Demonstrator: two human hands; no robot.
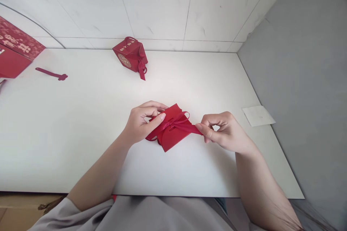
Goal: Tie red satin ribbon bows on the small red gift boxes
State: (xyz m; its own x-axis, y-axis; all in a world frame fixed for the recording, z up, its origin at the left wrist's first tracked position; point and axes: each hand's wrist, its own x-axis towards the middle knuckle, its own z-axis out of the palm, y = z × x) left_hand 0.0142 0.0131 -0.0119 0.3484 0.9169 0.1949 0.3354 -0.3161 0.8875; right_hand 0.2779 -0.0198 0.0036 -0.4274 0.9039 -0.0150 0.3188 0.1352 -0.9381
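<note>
A small red gift box (172,140) is tilted over the white table, with a dark-red ribbon (180,124) tied in a bow across its flap. My left hand (145,121) is closed on the box's left side, its thumb pressed on the face beside the bow; its other fingers reach behind and are partly hidden. Between thumb and fingertips, my right hand (221,130) pinches the ribbon's right end, drawn out taut from the knot. Loops of cord or ribbon show under the box near my left palm.
Near the wall stands another red gift box (128,56) with its ribbon tied. Far left are a large red printed box (16,50) and a flat red strip (51,73) with a flower-shaped end. A white paper (258,115) lies at the table's right edge, by the grey partition (306,79).
</note>
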